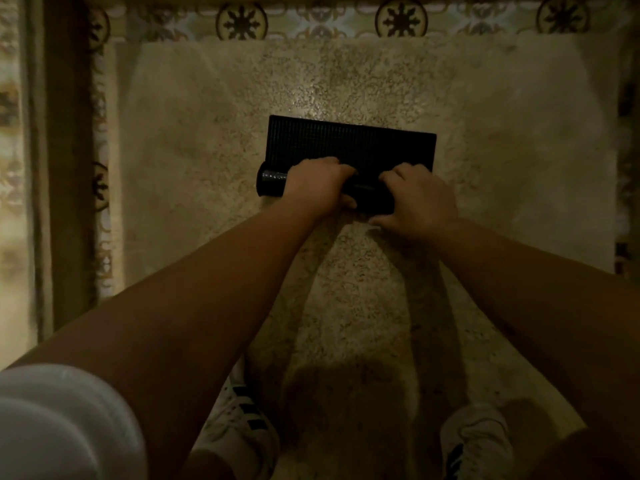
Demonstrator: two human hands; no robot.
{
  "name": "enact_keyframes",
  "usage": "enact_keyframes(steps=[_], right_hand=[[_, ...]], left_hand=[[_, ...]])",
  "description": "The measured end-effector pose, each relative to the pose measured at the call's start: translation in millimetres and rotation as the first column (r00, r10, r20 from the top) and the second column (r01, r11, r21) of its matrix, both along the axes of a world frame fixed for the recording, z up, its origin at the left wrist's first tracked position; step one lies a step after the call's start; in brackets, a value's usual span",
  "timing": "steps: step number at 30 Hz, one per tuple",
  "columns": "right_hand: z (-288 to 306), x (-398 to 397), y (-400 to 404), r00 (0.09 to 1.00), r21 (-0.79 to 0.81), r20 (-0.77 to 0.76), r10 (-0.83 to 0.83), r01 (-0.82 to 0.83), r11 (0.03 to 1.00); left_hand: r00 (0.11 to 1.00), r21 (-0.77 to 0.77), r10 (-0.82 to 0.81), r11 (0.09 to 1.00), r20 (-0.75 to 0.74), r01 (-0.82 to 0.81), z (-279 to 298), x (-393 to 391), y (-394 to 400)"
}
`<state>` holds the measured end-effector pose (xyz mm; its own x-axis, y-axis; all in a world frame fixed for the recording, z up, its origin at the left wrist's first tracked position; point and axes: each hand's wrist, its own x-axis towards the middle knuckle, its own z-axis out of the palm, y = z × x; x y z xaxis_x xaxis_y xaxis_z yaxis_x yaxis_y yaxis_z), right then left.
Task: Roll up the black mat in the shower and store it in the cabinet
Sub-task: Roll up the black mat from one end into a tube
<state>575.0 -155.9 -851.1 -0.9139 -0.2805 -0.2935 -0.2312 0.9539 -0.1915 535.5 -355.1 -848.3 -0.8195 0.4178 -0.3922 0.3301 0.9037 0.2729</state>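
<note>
1. Far left of both hands runs a dark upright strip, possibly a door frame or shower edge; it is too dim to say which. Beside it lies a border of patterned tiles with round flower-like motifs, which also runs along the far side beyond the hands

2. The left hand is curled over the rolled part of the black mat, fingers on top and thumb tucked at the near side, pressing down on it. Just left of this hand the open end of the roll sticks out, showing a tight tube

3. Between the hands a short stretch of the roll is bare. Just beyond the knuckles the unrolled part of the mat lies flat on the speckled floor, its surface ribbed or studded

4. The right hand grips the same roll near its right end, fingers over the top and thumb at the near edge. The two hands are apart, side by side, both clamped on the roll

5. Progress, as I judge it: rolling is well under way, with only a short flat strip left to take up. Lifting the roll and putting it away are not yet done; no cabinet is in view

6. Near the body, below the arms, are two white shoes with dark stripes. No brand name, label or legible writing shows anywhere
</note>
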Motion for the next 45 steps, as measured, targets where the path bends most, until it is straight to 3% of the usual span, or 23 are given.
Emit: enact_keyframes(steps=[3, 7, 12, 22, 26, 28, 33, 36, 39, 45], right_hand=[[-2.7, 3.7, -8.3, 0.996, 0.100, -0.040, 0.074, -0.070, 0.993], [-2.2, -5.1, -7.9, 0.999, 0.076, 0.005, 0.040, -0.040, 0.996], [-0.6, -22.6, -0.4, 0.991, -0.005, 0.135, -0.008, 0.009, 1.000], [-1.5, -28.7, 9.8, 0.921, -0.034, 0.389, 0.016, -0.003, 0.999], [-6.2, 6.3, 11.2, 0.982, 0.061, 0.137, 0.128, -0.137, 0.989], [-8.4, 12.9, 6.4, 0.996, 0.052, 0.058, 0.060, -0.063, 0.997], [-1.2, -17.9, 9.6, 0.987, -0.017, 0.160, -0.019, 0.022, 1.000], [0.7, -29.8, 15.9, 0.974, -0.041, 0.222, -0.054, 0.065, 0.997], [3.7, -38.7, 20.9, 0.936, -0.143, 0.339, -0.098, 0.154, 0.978], [2.7, -7.1, 17.5, 0.999, 0.066, 0.019, -0.045, 0.044, 0.997]], left_hand=[[0.998, 0.028, 0.055, 0.998, 0.040, -0.056, 0.9, -9.2, 3.3], [0.998, 0.124, -0.036, 0.991, -0.061, 0.043, -6.0, 4.5, -6.0], [0.963, -0.030, -0.107, 0.994, -0.246, 0.102, -9.9, 13.5, -2.7], [0.987, 0.006, -0.046, 0.999, -0.156, 0.047, -9.5, 36.8, -1.2], [0.997, 0.079, 0.050, 0.996, -0.053, -0.045, -7.2, 24.6, 0.1], [0.999, 0.082, 0.052, 0.995, -0.004, -0.052, -7.1, 18.7, 0.7], [0.996, 0.087, 0.049, 0.995, -0.070, -0.043, -9.0, 17.6, 1.2], [0.991, 0.016, -0.031, 0.999, -0.132, 0.033, -11.8, 16.4, 0.4], [0.992, 0.011, -0.045, 0.999, -0.114, 0.047, -10.8, 7.1, -2.9], [0.996, 0.009, -0.011, 1.000, 0.091, 0.010, 1.6, -18.6, -0.2]])
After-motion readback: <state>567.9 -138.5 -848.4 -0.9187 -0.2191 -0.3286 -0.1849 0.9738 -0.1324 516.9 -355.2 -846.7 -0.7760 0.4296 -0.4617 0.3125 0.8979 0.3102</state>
